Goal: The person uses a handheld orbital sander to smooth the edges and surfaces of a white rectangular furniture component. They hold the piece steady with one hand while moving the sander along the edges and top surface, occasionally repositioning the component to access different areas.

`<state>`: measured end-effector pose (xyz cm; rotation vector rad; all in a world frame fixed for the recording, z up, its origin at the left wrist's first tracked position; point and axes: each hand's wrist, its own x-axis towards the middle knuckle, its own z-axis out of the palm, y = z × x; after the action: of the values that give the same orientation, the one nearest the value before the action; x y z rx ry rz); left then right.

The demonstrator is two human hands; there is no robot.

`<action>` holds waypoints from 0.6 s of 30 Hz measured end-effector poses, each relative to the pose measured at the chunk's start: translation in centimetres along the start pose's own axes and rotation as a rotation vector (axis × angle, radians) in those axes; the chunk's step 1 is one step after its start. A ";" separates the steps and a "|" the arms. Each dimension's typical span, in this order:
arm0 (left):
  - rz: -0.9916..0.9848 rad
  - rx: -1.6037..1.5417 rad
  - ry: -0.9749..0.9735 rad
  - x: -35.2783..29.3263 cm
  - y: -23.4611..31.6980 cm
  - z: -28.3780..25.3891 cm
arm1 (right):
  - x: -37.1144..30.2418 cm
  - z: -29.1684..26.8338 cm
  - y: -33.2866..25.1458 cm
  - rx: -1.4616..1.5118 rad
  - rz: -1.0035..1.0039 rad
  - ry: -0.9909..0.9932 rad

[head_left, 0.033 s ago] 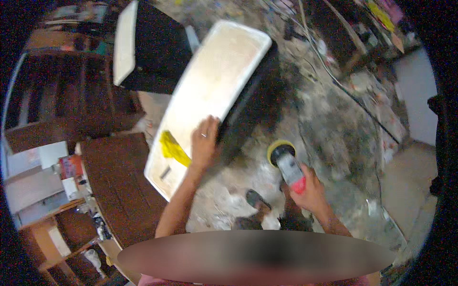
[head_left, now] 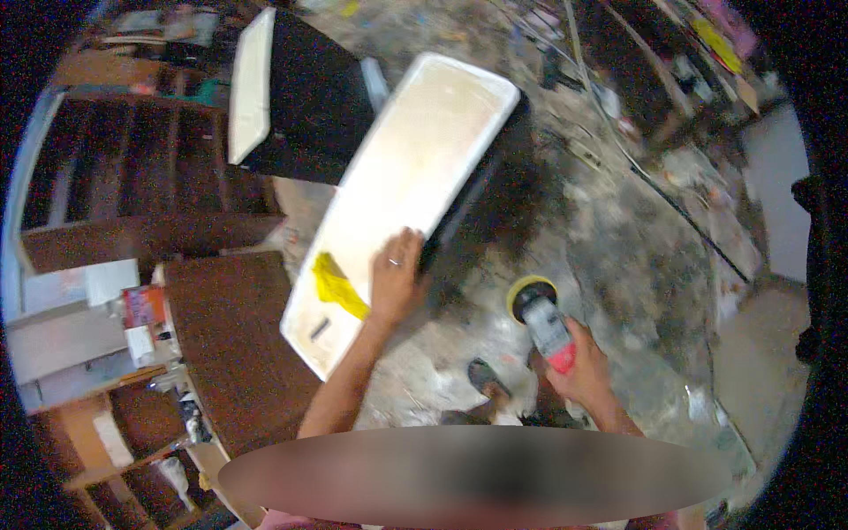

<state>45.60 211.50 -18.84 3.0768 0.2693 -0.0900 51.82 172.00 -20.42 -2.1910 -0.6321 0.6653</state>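
Note:
My left hand (head_left: 397, 275) rests on the long white-topped piece (head_left: 408, 146), near its right edge. Its fingers point away from me, and a ring shows on one of them. Just left of that hand a crumpled yellow cloth (head_left: 333, 284) lies on the white top. A small dark strip (head_left: 320, 329) sits below the cloth. My right hand (head_left: 586, 362) is wrapped round the handle of a grey and red polisher (head_left: 549, 330). The polisher's round yellow-edged pad (head_left: 532, 298) is held above the floor, apart from the white top.
A black piece with a white face (head_left: 318, 97) stands beyond the white top. Brown wooden panels (head_left: 225, 336) and shelving (head_left: 115, 428) fill the left. A dark cable (head_left: 689, 221) crosses the stained floor (head_left: 636, 291) at right. My sandalled foot (head_left: 484, 377) is below.
The whole scene sits slightly farther right and lower in the picture. Both hands keep about the same places relative to the white top and the polisher.

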 end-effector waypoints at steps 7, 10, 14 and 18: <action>0.029 -0.076 0.019 0.8 -0.3 -1.6 | 3.5 -1.3 -0.1 0.057 0.003 -0.037; 0.024 -0.168 0.026 2.7 -1.1 -1.8 | 4.5 -1.7 -0.6 -0.017 -0.030 -0.070; -0.009 -0.471 0.141 8.3 -3.6 -2.3 | 6.4 -1.6 -1.9 -0.092 -0.098 -0.119; -0.071 -0.317 0.330 16.2 -6.7 -1.3 | 8.5 0.1 -3.1 -0.142 -0.216 -0.133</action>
<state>60.44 220.99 -18.87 2.7513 0.3664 0.4197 57.38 179.17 -20.35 -2.1780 -0.9970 0.6727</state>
